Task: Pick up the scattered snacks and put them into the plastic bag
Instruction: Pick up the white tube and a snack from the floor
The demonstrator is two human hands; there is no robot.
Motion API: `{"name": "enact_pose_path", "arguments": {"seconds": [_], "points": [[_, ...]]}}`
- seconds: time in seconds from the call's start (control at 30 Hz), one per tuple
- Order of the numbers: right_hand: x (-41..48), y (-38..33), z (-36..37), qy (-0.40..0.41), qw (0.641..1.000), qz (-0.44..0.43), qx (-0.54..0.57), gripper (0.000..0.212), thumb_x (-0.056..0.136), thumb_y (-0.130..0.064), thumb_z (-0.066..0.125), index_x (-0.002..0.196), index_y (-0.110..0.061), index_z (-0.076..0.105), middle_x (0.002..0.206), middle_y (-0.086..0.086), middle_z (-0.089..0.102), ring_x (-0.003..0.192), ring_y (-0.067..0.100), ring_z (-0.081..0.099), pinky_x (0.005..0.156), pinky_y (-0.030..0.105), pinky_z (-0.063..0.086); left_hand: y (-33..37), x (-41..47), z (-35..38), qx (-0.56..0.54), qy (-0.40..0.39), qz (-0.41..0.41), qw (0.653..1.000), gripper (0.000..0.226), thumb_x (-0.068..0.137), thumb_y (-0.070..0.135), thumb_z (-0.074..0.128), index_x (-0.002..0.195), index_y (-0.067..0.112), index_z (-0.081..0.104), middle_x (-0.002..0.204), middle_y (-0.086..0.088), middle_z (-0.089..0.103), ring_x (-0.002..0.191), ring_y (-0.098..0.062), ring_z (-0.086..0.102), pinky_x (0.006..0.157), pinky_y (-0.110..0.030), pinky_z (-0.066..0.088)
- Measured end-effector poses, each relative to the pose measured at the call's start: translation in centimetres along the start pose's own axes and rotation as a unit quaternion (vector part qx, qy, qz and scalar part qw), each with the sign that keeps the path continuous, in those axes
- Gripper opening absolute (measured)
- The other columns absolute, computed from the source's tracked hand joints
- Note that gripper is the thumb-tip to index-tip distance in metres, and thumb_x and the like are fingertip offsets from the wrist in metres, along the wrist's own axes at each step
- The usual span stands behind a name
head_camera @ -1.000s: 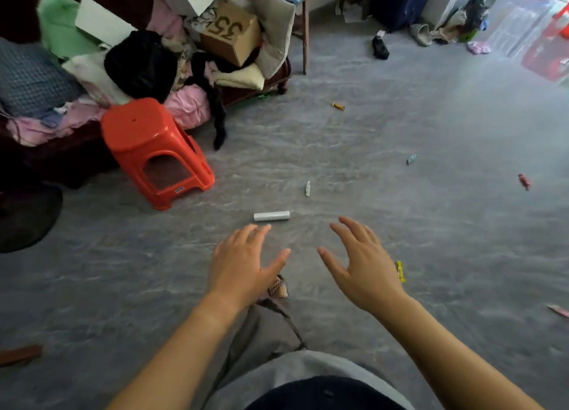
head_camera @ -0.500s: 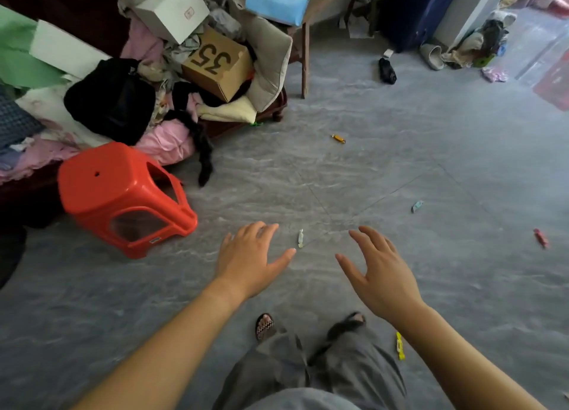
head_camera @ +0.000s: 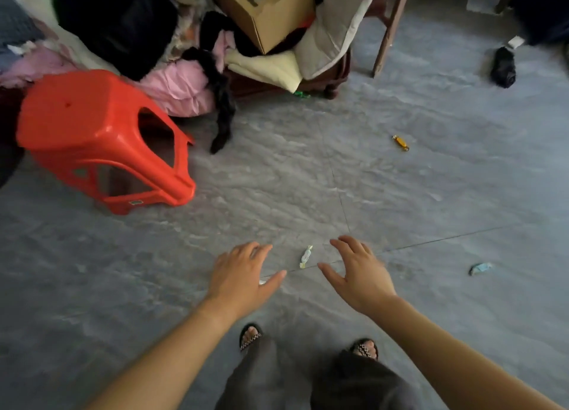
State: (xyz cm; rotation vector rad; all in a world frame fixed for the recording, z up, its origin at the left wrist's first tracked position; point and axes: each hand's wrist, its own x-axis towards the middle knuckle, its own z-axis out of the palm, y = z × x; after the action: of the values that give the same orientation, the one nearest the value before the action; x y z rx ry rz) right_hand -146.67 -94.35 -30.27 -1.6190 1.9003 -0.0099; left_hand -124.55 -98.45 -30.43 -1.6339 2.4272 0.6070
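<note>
A small white-green wrapped candy (head_camera: 306, 256) lies on the grey floor between my two hands. My left hand (head_camera: 240, 275) hovers just left of it, fingers spread, holding nothing. My right hand (head_camera: 358, 274) hovers just right of it, also open and empty. A yellow-orange wrapped candy (head_camera: 401, 142) lies farther away on the floor. A light blue wrapped snack (head_camera: 480, 268) lies to the right. A bit of white (head_camera: 262, 282) shows under my left thumb. No plastic bag is in view.
An orange plastic stool (head_camera: 101, 141) stands at the left. Behind it is a pile of clothes and a cardboard box (head_camera: 264, 6). A wooden table leg (head_camera: 389, 29) and a black object (head_camera: 503, 67) are at the back. My sandalled feet (head_camera: 308, 342) stand below.
The view has moved forward and down: the white-green candy now lies between my hands, the stool looks nearer, and the white stick and red candy have left the view. Both hands stay open.
</note>
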Motion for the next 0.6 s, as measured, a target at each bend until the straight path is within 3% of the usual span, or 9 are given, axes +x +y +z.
{"name": "enact_pose_path", "arguments": {"seconds": [0.2, 0.37, 0.5, 0.6], "points": [[13.4, 10.3, 18.6, -0.014, 0.999, 0.047, 0.019, 0.061, 0.088, -0.058, 0.039, 0.137, -0.023, 0.033, 0.145, -0.002, 0.033, 0.131, 0.02, 0.034, 0.099, 0.038, 0.04, -4.9, 13.1, 21.5, 0.033, -0.057, 0.011, 0.998, 0.087, 0.067, 0.073, 0.009, 0.133, 0.026, 0.041, 0.133, 0.004, 0.048, 0.122, -0.021, 0.046, 0.094, -0.039, 0.039], [22.4, 17.6, 32.6, -0.023, 0.997, 0.068, 0.025, 0.058, 0.088, -0.053, 0.045, 0.136, -0.023, 0.034, 0.143, -0.002, 0.035, 0.128, 0.021, 0.036, 0.093, 0.039, 0.044, -10.4, 21.1, 37.5, 0.054, -0.108, 0.021, 0.992, 0.077, 0.075, 0.073, 0.02, 0.136, 0.029, 0.035, 0.138, 0.004, 0.041, 0.127, -0.02, 0.039, 0.099, -0.039, 0.037], [27.2, 19.8, 39.7, -0.012, 0.995, 0.084, 0.061, 0.056, 0.086, -0.048, 0.051, 0.133, -0.021, 0.036, 0.139, 0.0, 0.038, 0.123, 0.023, 0.04, 0.085, 0.038, 0.046, -13.5, 24.4, 45.5, 0.055, -0.112, 0.02, 0.992, 0.067, 0.086, 0.063, 0.035, 0.143, 0.03, 0.024, 0.154, -0.001, 0.02, 0.14, -0.022, 0.021, 0.108, -0.041, 0.028], [29.6, 19.6, 42.5, 0.023, 0.995, 0.068, 0.068, 0.056, 0.086, -0.042, 0.054, 0.134, -0.02, 0.034, 0.143, 0.001, 0.031, 0.127, 0.025, 0.033, 0.09, 0.04, 0.046, -14.9, 25.0, 48.7, 0.044, -0.094, 0.0, 0.995, 0.069, 0.088, 0.061, 0.036, 0.146, 0.032, 0.014, 0.158, -0.001, 0.003, 0.144, -0.022, 0.009, 0.112, -0.041, 0.02]]}}
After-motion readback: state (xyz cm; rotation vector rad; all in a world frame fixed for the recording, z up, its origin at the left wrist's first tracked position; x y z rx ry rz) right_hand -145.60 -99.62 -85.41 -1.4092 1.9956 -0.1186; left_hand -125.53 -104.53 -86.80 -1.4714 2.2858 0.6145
